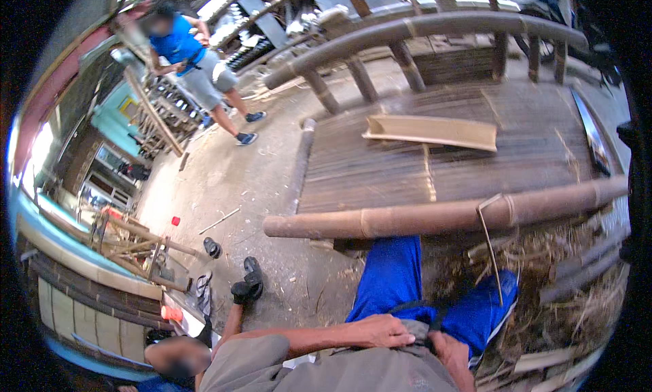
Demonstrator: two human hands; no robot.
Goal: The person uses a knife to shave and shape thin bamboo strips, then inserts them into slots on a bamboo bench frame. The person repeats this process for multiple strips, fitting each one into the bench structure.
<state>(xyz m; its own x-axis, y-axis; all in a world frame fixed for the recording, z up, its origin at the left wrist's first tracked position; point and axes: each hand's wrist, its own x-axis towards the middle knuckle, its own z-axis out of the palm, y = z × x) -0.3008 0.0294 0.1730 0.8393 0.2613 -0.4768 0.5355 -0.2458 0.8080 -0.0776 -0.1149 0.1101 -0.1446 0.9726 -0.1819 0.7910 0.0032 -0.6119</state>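
Observation:
My left hand (384, 332) is at my waist, its fingers curled against the bunched hem of my grey-brown shirt (353, 371). Close beside it, my right hand (449, 351) presses to the waist too, its fingers mostly hidden. Blue trousers (390, 276) cover my legs, which reach toward the bamboo bench. A thin bent metal rod (490, 246) hooks over the bench's thick front bamboo pole (407, 219) and hangs by my right leg. On the slatted bench top (380, 171) lies a split half-length of bamboo (435, 132), hollow side showing. Neither hand touches it.
A long shiny blade-like strip (591, 134) lies at the bench's right end. A bamboo backrest (421, 29) runs along the far side. One person in blue (182, 42) stands far left; another (180, 358) is at lower left. Bamboo scraps (543, 256) litter the right floor.

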